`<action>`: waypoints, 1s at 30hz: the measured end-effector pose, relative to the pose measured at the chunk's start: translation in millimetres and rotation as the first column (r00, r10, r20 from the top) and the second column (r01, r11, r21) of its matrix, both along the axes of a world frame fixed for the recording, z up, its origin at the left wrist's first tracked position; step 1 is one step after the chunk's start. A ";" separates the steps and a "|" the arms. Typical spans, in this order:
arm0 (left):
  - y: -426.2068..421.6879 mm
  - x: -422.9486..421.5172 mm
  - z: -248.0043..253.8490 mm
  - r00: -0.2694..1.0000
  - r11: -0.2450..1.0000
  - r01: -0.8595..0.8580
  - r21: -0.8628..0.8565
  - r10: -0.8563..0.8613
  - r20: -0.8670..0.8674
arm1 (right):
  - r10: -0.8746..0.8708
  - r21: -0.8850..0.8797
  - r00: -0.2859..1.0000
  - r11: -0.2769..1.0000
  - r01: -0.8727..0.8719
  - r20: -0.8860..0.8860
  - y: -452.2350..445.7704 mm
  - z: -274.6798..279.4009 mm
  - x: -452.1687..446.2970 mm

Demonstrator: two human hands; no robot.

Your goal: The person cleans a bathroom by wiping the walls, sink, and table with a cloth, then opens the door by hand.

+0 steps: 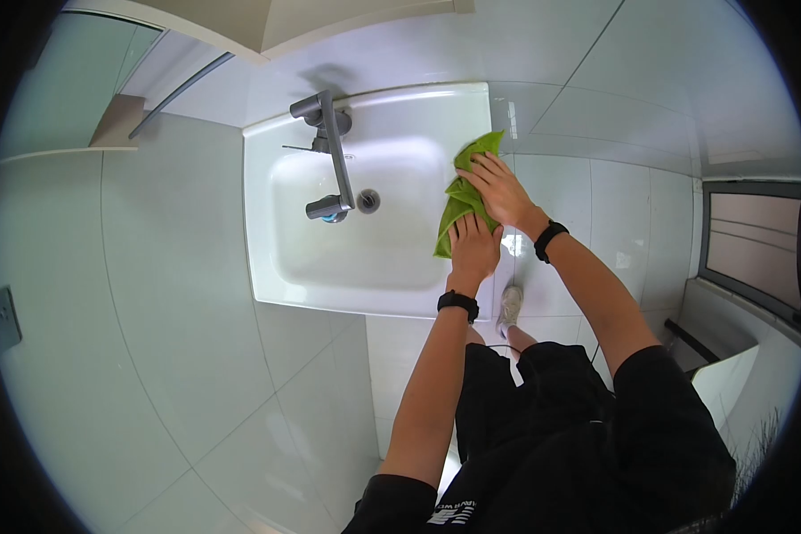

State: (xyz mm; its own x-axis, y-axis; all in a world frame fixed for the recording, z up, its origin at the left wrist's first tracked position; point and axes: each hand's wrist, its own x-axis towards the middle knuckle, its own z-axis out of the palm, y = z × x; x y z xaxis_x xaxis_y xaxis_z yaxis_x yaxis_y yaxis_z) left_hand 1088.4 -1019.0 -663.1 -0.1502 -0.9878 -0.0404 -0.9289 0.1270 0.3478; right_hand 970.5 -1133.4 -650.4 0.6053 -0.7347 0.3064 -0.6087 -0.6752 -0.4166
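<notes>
A green cleaning cloth point(461, 209) lies bunched over the right rim of the white sink point(347, 298). My right hand point(498, 189) presses on the cloth's upper part, its fingers bent over the fabric. Lower down, my left hand point(474, 249) grips the same cloth, fingertips pointing up toward the middle of it. Part of the fabric is hidden under both hands. Each wrist wears a black band.
A grey faucet point(334, 151) reaches over the basin, near the round drain point(368, 201). Above it a cabinet point(285, 27) overhangs. Glossy tiled wall point(178, 267) lies left, with a socket plate point(4, 319). A shoe point(510, 307) stands on the floor beside the sink.
</notes>
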 end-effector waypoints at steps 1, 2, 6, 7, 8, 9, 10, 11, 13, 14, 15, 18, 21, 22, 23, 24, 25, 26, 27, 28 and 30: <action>-0.6 -1.0 0.8 1.000 1.000 -0.001 -0.019 0.001 0.001 | 0.011 0.008 1.000 1.000 -0.010 -0.008 -1.8 1.6 -0.6; -0.8 -1.7 1.0 1.000 1.000 -0.006 -0.010 0.006 0.011 | 0.021 0.016 1.000 1.000 -0.021 -0.016 -3.2 2.5 -0.8; -1.6 -3.5 -0.1 0.999 1.000 -0.016 -0.016 0.016 0.038 | 0.009 0.039 1.000 0.999 -0.009 -0.006 -3.9 2.6 -0.2; -1.1 -2.8 -0.5 0.999 1.000 -0.017 -0.026 0.018 0.043 | -0.007 0.035 1.000 0.999 0.007 -0.003 -2.4 0.3 0.5; -1.3 -1.9 -1.2 0.999 1.000 -0.017 -0.018 0.017 0.027 | -0.023 0.029 1.000 0.999 0.023 0.000 -1.0 -2.0 1.0; -1.4 -1.6 -2.7 1.000 1.000 -0.016 -0.009 0.016 0.009 | -0.041 0.024 0.999 0.999 0.041 0.002 0.2 -5.0 1.1; -1.8 -1.8 -1.6 1.000 1.000 -0.015 -0.001 0.015 -0.010 | -0.031 0.020 1.000 0.999 0.031 0.005 0.9 -5.2 1.1; -1.9 -2.1 -0.4 1.000 1.000 -0.013 0.017 0.013 -0.003 | -0.020 0.017 1.000 1.000 0.020 0.006 1.0 -5.1 0.2; -2.4 -2.3 2.0 1.000 0.999 -0.012 0.048 0.011 0.010 | 0.021 0.008 1.000 1.000 -0.021 -0.012 -1.9 -3.4 -1.6; -2.5 -3.2 3.5 1.000 0.998 -0.015 0.060 0.015 0.010 | 0.054 0.005 0.998 0.999 -0.054 -0.032 -5.9 -1.4 -2.7; -2.7 -4.0 4.8 1.000 0.997 -0.020 0.072 0.019 0.011 | 0.088 0.003 0.995 0.996 -0.088 -0.052 -8.8 0.4 -3.3; -2.2 -5.6 4.4 0.999 0.999 -0.027 0.044 0.026 0.026 | 0.126 0.014 0.991 0.992 -0.125 -0.044 -13.4 6.3 -4.8; -1.5 -4.0 1.1 0.999 0.999 -0.040 -0.023 0.041 0.027 | 0.031 0.001 0.996 1.000 -0.031 0.081 -4.2 -8.1 -0.9; -0.9 -4.6 0.5 0.999 0.998 -0.048 -0.043 0.049 0.021 | 0.004 0.003 0.992 1.000 -0.005 0.124 -2.4 -12.8 -0.8; -1.4 -6.1 2.2 0.998 0.997 -0.055 -0.046 0.056 0.029 | -0.024 0.008 0.986 1.000 0.023 0.165 -1.0 -17.4 -1.4; -0.5 -7.5 3.7 0.997 0.997 -0.062 -0.047 0.064 0.037 | -0.053 0.016 0.977 0.999 0.051 0.206 0.5 -22.8 -2.4; -1.4 -8.3 5.3 0.996 0.996 -0.071 -0.048 0.073 0.045 | -0.051 0.016 0.969 0.999 0.049 0.240 -0.9 -27.6 -3.2; -0.4 -8.1 5.7 0.996 0.997 -0.070 -0.039 0.072 0.046 | -0.050 0.019 0.960 0.999 0.047 0.274 -1.5 -30.3 -3.2; 0.4 -8.3 6.6 0.996 0.997 -0.072 -0.030 0.074 0.047 | -0.047 0.024 0.950 0.999 0.042 0.307 -2.6 -32.4 -4.4; -1.0 -8.4 7.2 0.995 0.996 -0.083 -0.024 0.084 0.047 | -0.034 0.024 0.941 0.999 0.027 0.336 -4.9 -32.9 -4.7; -1.2 -7.5 10.3 0.998 0.996 -0.061 -0.069 0.063 0.024 | -0.004 0.035 0.918 0.999 -0.010 0.397 -6.8 -32.5 -5.1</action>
